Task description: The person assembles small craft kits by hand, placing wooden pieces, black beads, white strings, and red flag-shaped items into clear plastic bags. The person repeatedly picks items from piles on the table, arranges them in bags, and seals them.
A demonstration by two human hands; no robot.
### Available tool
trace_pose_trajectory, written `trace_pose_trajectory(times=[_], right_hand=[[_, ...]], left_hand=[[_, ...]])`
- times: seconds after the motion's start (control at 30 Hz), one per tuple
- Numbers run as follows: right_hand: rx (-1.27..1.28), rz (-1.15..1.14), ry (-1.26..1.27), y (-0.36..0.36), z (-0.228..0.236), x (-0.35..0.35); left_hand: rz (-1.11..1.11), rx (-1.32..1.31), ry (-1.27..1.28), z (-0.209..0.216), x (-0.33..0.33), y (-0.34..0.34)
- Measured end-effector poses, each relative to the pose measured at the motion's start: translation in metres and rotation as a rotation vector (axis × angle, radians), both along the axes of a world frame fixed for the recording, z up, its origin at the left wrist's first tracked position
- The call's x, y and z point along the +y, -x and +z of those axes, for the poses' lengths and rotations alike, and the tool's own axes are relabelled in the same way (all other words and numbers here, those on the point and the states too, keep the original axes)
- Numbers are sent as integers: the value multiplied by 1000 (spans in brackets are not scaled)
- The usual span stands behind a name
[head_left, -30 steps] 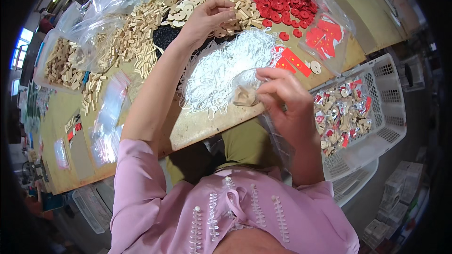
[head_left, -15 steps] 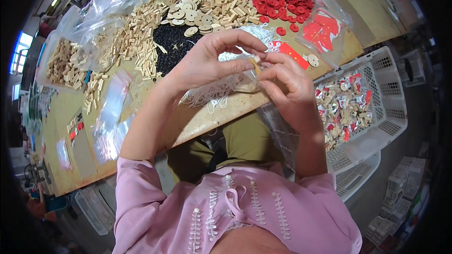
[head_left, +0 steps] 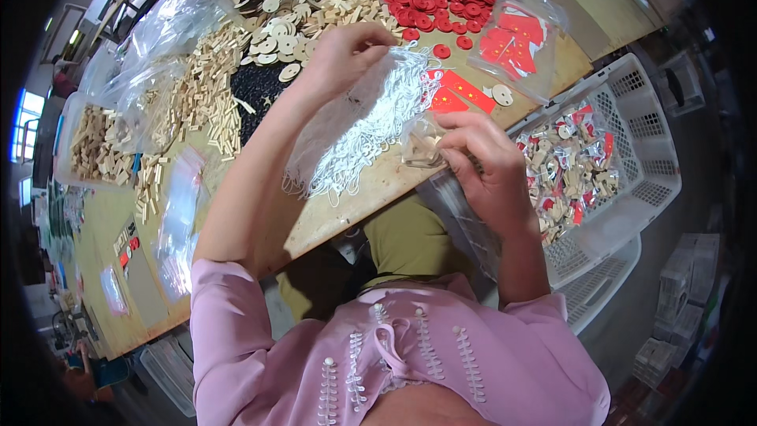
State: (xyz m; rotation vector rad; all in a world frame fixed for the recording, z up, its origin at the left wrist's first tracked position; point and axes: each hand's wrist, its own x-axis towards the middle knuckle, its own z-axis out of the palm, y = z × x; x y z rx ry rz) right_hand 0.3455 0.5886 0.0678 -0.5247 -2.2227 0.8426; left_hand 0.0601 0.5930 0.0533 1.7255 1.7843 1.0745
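Note:
My left hand reaches over the heap of white strings, its fingers bent together at the far end of the heap. What lies between those fingertips, if anything, I cannot make out. With thumb and fingers closed, my right hand grips the edge of a small clear plastic bag near the table's front edge. Pale wooden pieces show through the bag. Just beyond the right hand lie red cards with yellow stars and a pale wooden disc.
Red discs, wooden discs, wooden blocks and small black parts are heaped across the table's far side. A bag of red cards lies far right. A white basket of filled bags stands right; empty bags lie left.
My left hand has moved away from the right one, up to the far end of the strings. The right hand stays near the front edge, with the small bag now in plain sight.

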Motion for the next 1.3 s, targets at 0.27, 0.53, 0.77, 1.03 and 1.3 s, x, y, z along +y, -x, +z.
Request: trace_pose_trajectory(times=[0.27, 0.53, 0.77, 1.03, 1.3], right_hand=[[81, 14, 31, 3, 1, 0], [67, -10, 70, -4, 1, 3], [45, -36, 30, -7, -1, 3], [59, -6, 36, -8, -1, 2], [-25, 30, -12, -9, 13, 1]], left_hand=[[-92, 472, -4, -37, 107, -42], [-137, 342, -73, -45, 148, -52], [-204, 344, -49, -50, 160, -45], [-394, 337, 139, -37, 119, -17], [-312, 469, 41, -41, 106, -12]])
